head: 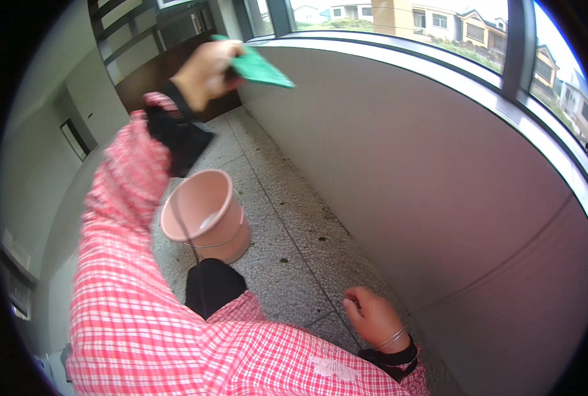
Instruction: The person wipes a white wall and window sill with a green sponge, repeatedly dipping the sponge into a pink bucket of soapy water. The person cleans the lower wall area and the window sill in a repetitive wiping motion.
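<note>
My left hand (212,67), blurred, is raised at the upper left and grips a folded green cloth (261,69). One corner of the cloth sticks out to the right, in front of the wall below the window. Low on the right hangs my right hand (375,319), its fingers loosely curled and the thumb a little apart, with nothing seen in it. It is nearest the lower wall. On the floor below my left forearm stands a pink plastic bucket (237,232) with a wire handle. Something whitish (208,220) shows inside it.
A pale wall (397,163) runs along the right beneath a window sill (388,59) and dark-framed windows. Dark specks lie on the stone-patterned floor (294,277). Beside the bucket is my black-clad leg or shoe (214,287). A brown panel (145,89) stands at the far end.
</note>
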`<move>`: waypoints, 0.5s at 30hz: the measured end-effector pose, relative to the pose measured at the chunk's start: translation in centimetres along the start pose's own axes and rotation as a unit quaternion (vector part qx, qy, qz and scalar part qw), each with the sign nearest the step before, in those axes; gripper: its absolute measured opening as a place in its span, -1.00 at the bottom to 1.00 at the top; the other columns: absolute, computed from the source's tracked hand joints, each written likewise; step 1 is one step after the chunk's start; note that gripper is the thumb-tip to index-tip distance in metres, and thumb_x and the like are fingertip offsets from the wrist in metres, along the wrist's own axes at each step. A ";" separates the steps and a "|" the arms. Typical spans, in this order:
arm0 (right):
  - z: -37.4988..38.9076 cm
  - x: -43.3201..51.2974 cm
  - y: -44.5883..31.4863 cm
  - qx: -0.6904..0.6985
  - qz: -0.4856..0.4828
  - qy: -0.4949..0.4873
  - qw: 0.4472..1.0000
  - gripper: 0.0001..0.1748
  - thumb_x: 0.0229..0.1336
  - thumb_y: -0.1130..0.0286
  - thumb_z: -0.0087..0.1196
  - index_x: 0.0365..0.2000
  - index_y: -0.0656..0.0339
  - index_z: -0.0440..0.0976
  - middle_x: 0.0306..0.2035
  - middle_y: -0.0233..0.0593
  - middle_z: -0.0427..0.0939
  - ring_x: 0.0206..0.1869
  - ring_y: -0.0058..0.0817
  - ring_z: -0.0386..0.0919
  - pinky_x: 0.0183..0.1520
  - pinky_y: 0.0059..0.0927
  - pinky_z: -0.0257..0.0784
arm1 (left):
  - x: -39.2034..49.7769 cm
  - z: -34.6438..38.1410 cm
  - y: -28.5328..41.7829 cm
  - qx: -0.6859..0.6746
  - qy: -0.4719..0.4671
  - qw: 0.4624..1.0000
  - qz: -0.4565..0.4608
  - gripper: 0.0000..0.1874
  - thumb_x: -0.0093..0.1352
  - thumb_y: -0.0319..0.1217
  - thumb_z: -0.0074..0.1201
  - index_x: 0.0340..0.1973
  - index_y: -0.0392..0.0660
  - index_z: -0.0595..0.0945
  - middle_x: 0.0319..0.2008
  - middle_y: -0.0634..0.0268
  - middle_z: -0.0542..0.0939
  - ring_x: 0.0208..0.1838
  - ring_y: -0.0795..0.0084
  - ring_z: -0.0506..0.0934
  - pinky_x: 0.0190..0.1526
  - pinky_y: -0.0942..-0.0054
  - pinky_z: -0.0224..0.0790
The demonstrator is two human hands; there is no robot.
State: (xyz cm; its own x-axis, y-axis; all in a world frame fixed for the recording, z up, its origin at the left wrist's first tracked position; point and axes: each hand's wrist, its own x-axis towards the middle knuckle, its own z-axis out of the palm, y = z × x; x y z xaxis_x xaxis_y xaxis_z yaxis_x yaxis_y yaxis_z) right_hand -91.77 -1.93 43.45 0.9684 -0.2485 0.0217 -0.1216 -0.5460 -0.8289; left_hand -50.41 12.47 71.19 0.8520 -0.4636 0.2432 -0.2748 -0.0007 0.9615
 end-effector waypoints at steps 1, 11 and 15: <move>-0.6 -0.6 0.2 0.002 -0.005 0.000 1.000 -0.70 0.29 0.26 0.10 -0.09 0.25 0.53 -0.22 0.00 0.65 -0.17 -0.02 0.63 -0.14 -0.12 0.52 | 0.9 5.1 -1.4 0.013 0.000 1.000 0.010 -0.88 0.40 -0.32 0.05 -0.29 -0.08 0.57 -0.35 0.37 0.56 -0.29 0.50 0.57 -0.20 0.36 0.57; -4.8 -7.6 2.7 0.069 -0.003 -0.039 0.997 -0.64 0.32 0.20 0.08 -0.01 0.23 0.50 -0.18 0.01 0.66 -0.15 -0.01 0.64 -0.14 -0.14 0.53 | -19.7 43.4 -19.1 0.120 0.091 0.933 0.328 -0.27 0.37 -0.20 0.04 0.42 -0.16 0.24 0.47 -0.34 0.02 0.53 -0.28 -0.02 0.42 -0.33 -0.29; -5.2 -9.0 4.3 0.068 0.033 -0.076 0.994 -0.62 0.32 0.24 0.10 0.03 0.27 0.48 -0.18 0.04 0.65 -0.14 -0.04 0.64 -0.11 -0.19 0.52 | -26.6 44.7 -19.2 0.185 -0.094 0.715 0.667 -0.49 0.38 -0.23 -0.03 0.26 0.08 0.49 0.50 -0.31 -0.02 0.58 -0.21 -0.09 0.44 -0.42 -0.45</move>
State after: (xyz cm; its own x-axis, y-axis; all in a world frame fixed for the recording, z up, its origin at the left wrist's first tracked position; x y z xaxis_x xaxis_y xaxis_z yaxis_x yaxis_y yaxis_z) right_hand -102.19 -6.19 42.64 0.9822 -0.1508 -0.1120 -0.1658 -0.4163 -0.8940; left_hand -87.70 -14.82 40.55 -0.3439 -0.3804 0.8585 -0.9164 0.3352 -0.2186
